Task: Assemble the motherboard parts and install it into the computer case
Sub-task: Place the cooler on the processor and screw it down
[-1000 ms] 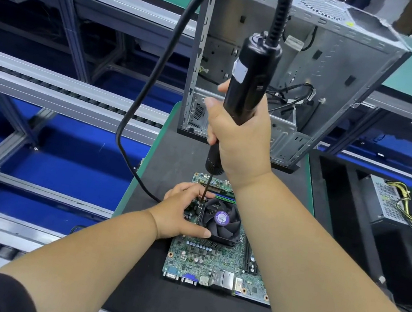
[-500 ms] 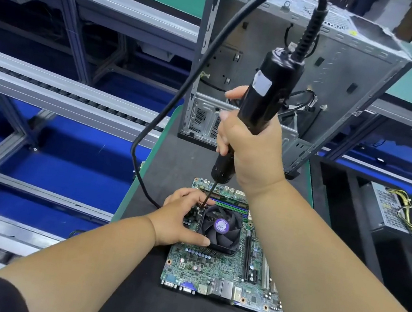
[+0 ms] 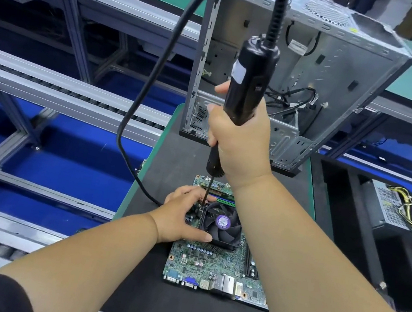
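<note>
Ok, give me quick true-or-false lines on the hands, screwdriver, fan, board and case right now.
1. The right hand grips the electric screwdriver, its bit pointing down. True.
2. The left hand holds the cooler fan on the motherboard. True.
3. The computer case stands upright beyond the board. True.
4. The bit meets the fan's near right corner. False: its far left corner.
5. The motherboard sits inside the case. False: it lies on the black mat before it.

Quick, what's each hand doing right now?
Left hand: grips the fan, thumb along its near edge, on the board.
Right hand: grips the screwdriver, bit down at the fan's corner.
</note>
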